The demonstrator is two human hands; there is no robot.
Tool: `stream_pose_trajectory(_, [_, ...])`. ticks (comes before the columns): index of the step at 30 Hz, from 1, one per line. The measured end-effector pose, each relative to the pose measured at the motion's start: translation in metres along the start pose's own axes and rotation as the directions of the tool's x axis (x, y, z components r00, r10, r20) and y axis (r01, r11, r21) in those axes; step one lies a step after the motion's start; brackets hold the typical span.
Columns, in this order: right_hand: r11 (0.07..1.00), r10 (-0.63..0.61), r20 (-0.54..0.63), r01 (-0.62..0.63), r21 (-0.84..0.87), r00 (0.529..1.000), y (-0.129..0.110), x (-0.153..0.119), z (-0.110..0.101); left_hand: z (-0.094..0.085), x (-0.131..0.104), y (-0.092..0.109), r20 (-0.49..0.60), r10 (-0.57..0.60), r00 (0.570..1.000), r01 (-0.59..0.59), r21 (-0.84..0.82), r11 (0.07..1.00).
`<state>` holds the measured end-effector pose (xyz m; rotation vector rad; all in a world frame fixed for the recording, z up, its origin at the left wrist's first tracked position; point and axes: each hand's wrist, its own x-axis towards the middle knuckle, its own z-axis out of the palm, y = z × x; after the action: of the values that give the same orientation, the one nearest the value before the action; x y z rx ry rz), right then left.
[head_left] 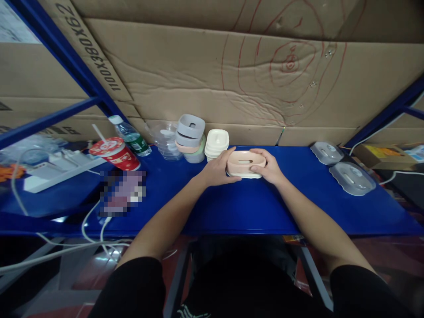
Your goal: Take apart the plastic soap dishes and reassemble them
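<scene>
A pink rounded box with a slot in its top (243, 162) is held between both hands above the blue table (238, 212), with a cream rim showing at its underside. My left hand (219, 171) wraps its left side, and my right hand (269, 167) grips its right side with the thumb across the front. Just behind my left hand stands a stack of cream pieces (217, 142). Left of that is a stack of grey, pink and green pieces (191, 137), beside nested clear plastic pieces (165, 139).
Two clear lids (352, 178) (327, 153) lie at the right. At the left are a red cup with a straw (115, 153), a water bottle (134, 139), a blurred-out phone-like item (124, 193) and a white power strip (59, 172) with cables. Cardboard (185, 70) stands behind the table.
</scene>
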<state>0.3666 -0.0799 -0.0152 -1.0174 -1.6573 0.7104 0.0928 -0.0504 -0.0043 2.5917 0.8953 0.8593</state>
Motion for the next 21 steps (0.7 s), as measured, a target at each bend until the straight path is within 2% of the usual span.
stream_pose_trajectory(9, [0.986,0.079,0.024,-0.082,0.147,0.997,0.008,0.000,0.010,-0.001,0.001,-0.009,0.008,-0.033,0.999,0.034,-0.153,0.988])
stream_pose_trajectory(13, [0.978,0.082,0.027,-0.086,0.191,0.996,0.009,0.000,0.013,0.003,0.002,-0.009,-0.069,-0.028,0.997,0.008,-0.264,0.964])
stream_pose_trajectory(17, [0.974,0.019,0.056,-0.031,0.226,0.998,0.003,-0.002,0.014,0.004,0.003,-0.010,-0.173,-0.002,0.985,-0.051,-0.303,0.952])
stream_pose_trajectory(21, [0.968,0.009,0.096,-0.033,0.249,0.995,-0.003,-0.006,0.016,0.007,0.004,-0.013,-0.212,-0.046,0.976,-0.044,-0.401,0.915])
